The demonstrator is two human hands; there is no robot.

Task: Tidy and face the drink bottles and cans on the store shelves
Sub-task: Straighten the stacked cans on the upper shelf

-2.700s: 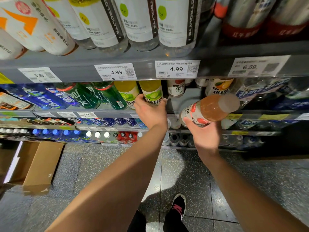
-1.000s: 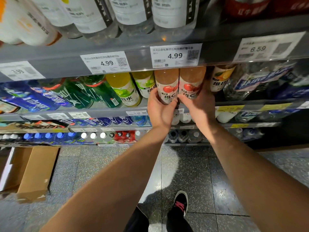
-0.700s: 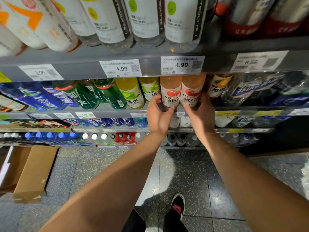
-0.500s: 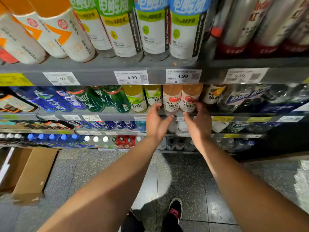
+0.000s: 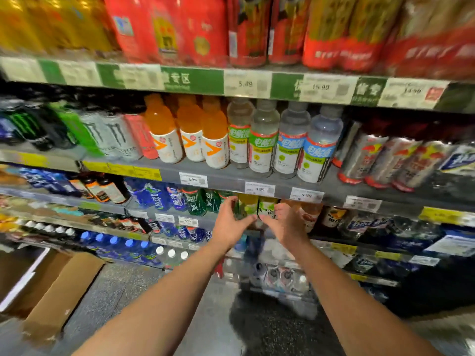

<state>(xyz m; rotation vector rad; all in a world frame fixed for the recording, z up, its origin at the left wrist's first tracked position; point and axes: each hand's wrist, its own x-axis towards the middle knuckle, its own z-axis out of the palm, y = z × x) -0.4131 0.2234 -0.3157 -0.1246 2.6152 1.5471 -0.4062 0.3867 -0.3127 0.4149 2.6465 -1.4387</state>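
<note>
My left hand and my right hand are raised side by side in front of two yellow-green lime bottles on a middle shelf. Fingers of both are spread. The left reaches up beside the left lime bottle, the right covers part of the right one. Whether they touch the bottles is unclear. Two peach bottles stand just right of my right hand. Dark green bottles and blue bottles stand to the left. The picture is blurred.
The shelf above carries orange bottles, clear electrolyte bottles, energy drink cans and red-silver cans. Red packs fill the top shelf. An open cardboard box sits on the floor at lower left.
Both hands have come off the two peach bottles and shifted left to the lime bottles. The view has tilted up, and higher shelves show.
</note>
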